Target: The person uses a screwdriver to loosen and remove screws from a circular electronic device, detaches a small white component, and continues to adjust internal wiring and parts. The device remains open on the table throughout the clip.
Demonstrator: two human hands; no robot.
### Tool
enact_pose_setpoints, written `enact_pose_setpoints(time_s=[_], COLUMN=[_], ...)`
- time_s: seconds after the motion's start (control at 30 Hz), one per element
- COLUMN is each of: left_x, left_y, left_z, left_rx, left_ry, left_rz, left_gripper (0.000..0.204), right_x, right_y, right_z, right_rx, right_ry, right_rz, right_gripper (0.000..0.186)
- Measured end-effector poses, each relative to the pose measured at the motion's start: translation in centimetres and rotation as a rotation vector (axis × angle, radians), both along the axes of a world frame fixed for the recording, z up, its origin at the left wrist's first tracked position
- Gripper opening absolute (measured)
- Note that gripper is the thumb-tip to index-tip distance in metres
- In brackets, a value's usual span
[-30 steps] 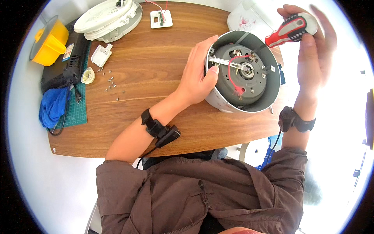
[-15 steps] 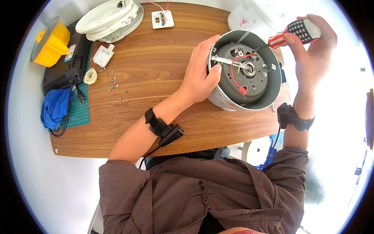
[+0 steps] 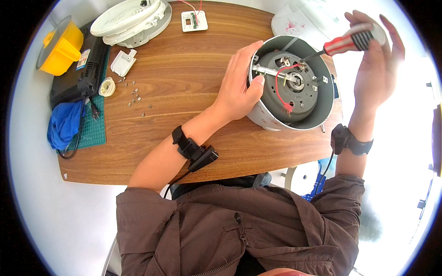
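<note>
Since a second ago, the right hand [image 3: 375, 60] has tipped the red-handled screwdriver [image 3: 343, 43] down, its tip now inside the upturned cooker body [image 3: 291, 86] at the tabletop's [image 3: 184, 92] right edge. That hand is closed around the handle; the left hand [image 3: 239, 85] grips the body's left rim. Loose screws [image 3: 136, 99] lie far left.

The screwdriver [image 3: 343, 43] tip is too small to make out among the parts inside the cooker shell [image 3: 291, 85], so whether it sits on a screw cannot be told. The white lid [image 3: 131, 18] is cut off at the upper edge, and the loose screws [image 3: 137, 97] on the table [image 3: 184, 92] are too tiny to count. The blue cloth [image 3: 64, 124] hides part of the black cable [image 3: 76, 140].
</note>
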State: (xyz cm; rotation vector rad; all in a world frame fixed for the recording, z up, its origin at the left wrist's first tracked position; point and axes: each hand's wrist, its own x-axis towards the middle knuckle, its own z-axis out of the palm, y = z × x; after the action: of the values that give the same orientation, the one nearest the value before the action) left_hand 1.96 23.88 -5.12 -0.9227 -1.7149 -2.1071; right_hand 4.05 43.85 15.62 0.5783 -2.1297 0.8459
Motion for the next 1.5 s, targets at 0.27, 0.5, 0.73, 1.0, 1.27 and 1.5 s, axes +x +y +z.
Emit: enact_pose_setpoints(time_s=[0.27, 0.5, 0.73, 1.0, 1.27, 1.5], left_x=[-0.1, -0.2, 0.0, -0.1, -0.1, -0.1], left_y=[0.0, 0.2, -0.3, 0.1, 0.2, 0.1], left_z=[0.0, -0.2, 0.1, 0.0, -0.1, 0.0], left_rx=[-0.016, 0.008, -0.082, 0.011, 0.015, 0.006], left_ry=[0.036, 0.021, -0.002, 0.010, 0.023, 0.011], left_rz=[0.024, 0.016, -0.025, 0.006, 0.018, 0.018], left_gripper=[0.064, 0.063, 0.065, 0.063, 0.063, 0.062], right_x=[0.9, 0.9, 0.8, 0.7, 1.0, 1.5], right_y=[-0.6, 0.7, 0.6, 0.0, 0.1, 0.1], right_z=[0.0, -0.3, 1.3, 0.9, 0.7, 1.0], right_rx=[0.151, 0.191, 0.240, 0.044, 0.226, 0.268], right_ry=[0.014, 0.041, 0.038, 0.011, 0.059, -0.024], right_rz=[-0.293, -0.295, -0.122, 0.008, -0.164, -0.235], right_gripper=[0.039, 0.038, 0.036, 0.033, 0.046, 0.037])
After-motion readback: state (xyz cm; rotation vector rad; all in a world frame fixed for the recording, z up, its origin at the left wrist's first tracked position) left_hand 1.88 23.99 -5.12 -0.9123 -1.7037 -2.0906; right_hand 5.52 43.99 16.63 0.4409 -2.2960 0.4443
